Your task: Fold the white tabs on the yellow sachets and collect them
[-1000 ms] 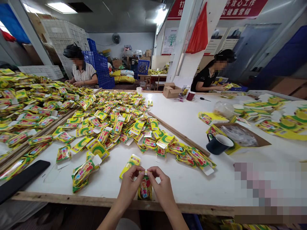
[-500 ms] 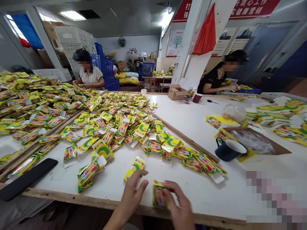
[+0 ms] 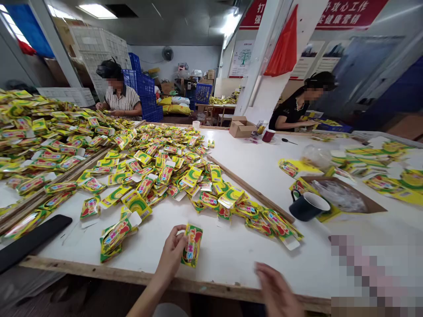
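Observation:
My left hand (image 3: 175,247) is closed on a small yellow, green and red printed carton (image 3: 192,246), pinching its left side. The carton's lettered face is turned up toward me, above the white tabletop near the front edge. Whether another carton lies behind it I cannot tell. Apart from it, to the right, my right hand (image 3: 277,288) hovers over the table edge, smeared by motion, its fingers stretched out and nothing visible in them. Left of my left hand lie a couple of similar cartons (image 3: 116,237), overlapping, and a large heap of cartons (image 3: 165,167) spreads beyond.
A dark mug (image 3: 309,206) stands at the right beside an open box (image 3: 343,196) holding clear plastic. Wooden strips (image 3: 249,187) divide the tabletop. A long black object (image 3: 36,242) lies front left. Two people (image 3: 122,99) sit at the far side.
My right hand has let go of a carton and moved right. My left hand now grips a carton with its lettered face showing. The view has shifted slightly.

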`<state>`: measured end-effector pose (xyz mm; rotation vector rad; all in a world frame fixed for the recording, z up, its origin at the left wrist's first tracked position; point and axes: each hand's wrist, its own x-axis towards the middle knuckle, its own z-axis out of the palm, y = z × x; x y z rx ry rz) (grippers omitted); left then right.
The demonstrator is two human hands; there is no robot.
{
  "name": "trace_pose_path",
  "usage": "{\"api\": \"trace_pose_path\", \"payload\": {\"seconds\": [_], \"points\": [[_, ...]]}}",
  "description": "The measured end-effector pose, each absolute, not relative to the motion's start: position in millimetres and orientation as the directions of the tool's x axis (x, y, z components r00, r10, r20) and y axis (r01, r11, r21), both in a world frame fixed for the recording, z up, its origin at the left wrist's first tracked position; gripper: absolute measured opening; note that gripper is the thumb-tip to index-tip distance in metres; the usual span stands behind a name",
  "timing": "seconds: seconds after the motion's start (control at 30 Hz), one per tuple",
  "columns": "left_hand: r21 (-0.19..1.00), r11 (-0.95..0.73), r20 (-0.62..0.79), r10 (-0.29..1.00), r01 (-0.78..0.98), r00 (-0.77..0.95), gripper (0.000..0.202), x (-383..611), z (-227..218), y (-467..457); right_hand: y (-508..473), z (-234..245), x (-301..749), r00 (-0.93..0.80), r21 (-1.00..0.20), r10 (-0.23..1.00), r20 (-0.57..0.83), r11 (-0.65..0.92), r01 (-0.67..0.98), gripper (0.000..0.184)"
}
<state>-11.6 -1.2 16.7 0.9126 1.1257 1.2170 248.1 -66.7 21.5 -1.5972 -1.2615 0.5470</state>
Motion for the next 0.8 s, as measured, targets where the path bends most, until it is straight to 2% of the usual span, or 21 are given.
{"api": "trace_pose_path", "payload": {"seconds": [0.07, 0.13, 0.23, 0.43, 0.63, 0.73, 0.8], "points": [[0.939, 0.127, -0.121, 0.992, -0.319, 0.037, 0.04, -7.1, 16.9, -8.2, -46.5, 8.7, 194.4, 0.283, -0.964, 0.953, 0.105, 0.028, 0.264, 0.035], [0.933, 0.088, -0.068, 0.995, -0.349, 0.068, 0.046, -6.2, 17.2, -13.9, -29.8, 3.7, 154.7, 0.183, -0.991, 0.98, 0.074, 0.052, 0.124, 0.034], [0.948, 0.079, -0.044, 0.992, -0.308, 0.118, 0.047, -10.6, 17.4, -17.9, -16.7, 4.9, 133.4, 0.082, -0.996, 0.994, 0.075, 0.072, 0.044, 0.03], [0.977, 0.095, -0.049, 0.972, -0.19, 0.23, 0.035, -22.2, 12.4, -9.2, -11.2, 5.6, 147.6, -0.038, -0.992, 0.997, 0.06, 0.064, 0.106, 0.025], [0.984, 0.083, -0.053, 0.982, -0.159, 0.184, 0.019, -25.7, 6.5, 4.7, 0.2, 8.8, 133.4, 0.018, -0.978, 0.995, 0.097, 0.092, 0.187, 0.022], [0.979, 0.042, -0.015, 0.991, -0.2, 0.134, 0.016, -23.2, 3.7, 7.6, 5.2, 10.0, 130.5, -0.006, -0.969, 0.995, 0.099, 0.097, 0.228, 0.024], [0.959, 0.02, 0.013, 0.993, -0.284, 0.115, 0.024, -20.2, 1.7, 8.4, 7.0, 9.6, 132.1, -0.032, -0.965, 0.995, 0.099, 0.104, 0.241, 0.024]]}}
